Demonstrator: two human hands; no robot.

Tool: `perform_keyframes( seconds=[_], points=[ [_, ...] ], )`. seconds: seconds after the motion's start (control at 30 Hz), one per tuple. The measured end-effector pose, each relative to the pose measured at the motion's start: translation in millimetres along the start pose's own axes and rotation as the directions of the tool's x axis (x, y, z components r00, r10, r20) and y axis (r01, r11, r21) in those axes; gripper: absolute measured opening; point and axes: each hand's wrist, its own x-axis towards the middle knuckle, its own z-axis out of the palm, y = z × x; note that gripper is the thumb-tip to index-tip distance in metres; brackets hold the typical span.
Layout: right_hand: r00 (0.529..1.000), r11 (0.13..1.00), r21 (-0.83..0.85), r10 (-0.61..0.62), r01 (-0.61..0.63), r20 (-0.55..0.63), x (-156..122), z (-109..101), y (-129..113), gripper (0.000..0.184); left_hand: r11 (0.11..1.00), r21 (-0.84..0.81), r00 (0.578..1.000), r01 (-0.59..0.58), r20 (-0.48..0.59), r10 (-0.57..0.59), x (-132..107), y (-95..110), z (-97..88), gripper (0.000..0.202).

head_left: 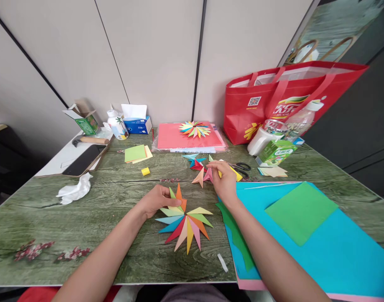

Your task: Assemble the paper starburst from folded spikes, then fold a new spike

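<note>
My left hand (159, 200) pinches the upper left of a ring of folded paper points (189, 235), laid flat in many colours with a gap at its upper right. Under the thumb sit its green and orange points. Farther back, my right hand (224, 181) curls its fingers over loose folded paper pieces; a bit of yellow paper shows between them, partly hidden. Beside those fingertips lie a pink folded piece (208, 175) and a peach folded piece (198, 178). Red and blue folded pieces (194, 161) are just behind.
Scissors (242, 167) lie beyond my right hand. Large blue paper (330, 260) with a green square (302, 213) covers the right side. A finished paper ring (194, 129) rests on red paper packs (169, 136). A red bag (242, 109), crumpled tissue (75, 188) and hammer (91, 140) surround them.
</note>
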Motion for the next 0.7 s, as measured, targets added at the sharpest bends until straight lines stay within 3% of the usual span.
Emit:
perform_keyframes(
  seconds=[0.17,0.4,0.57,0.7],
  points=[
    [0.996,0.981,-0.181,0.081,-0.073,0.036,4,-6,9,0.025,1.0,0.014,1.0,-0.019,-0.011,0.019,0,-1,-0.7,0.024],
    [0.923,0.931,-0.365,0.147,-0.007,0.356,1,-8,7,0.02,1.0,0.0,1.0,-0.013,-0.004,0.013,1,-2,-1.4,0.024],
    [0.905,0.873,-0.487,0.19,0.021,0.379,-1,-5,3,0.021,1.0,0.009,1.0,-0.014,0.0,0.014,0,-2,-1.9,0.024],
    [0.906,0.868,-0.495,0.248,-0.051,0.342,0,-7,4,0.022,1.0,0.001,1.0,-0.009,0.009,0.009,0,-1,-1.7,0.025]
  ],
)
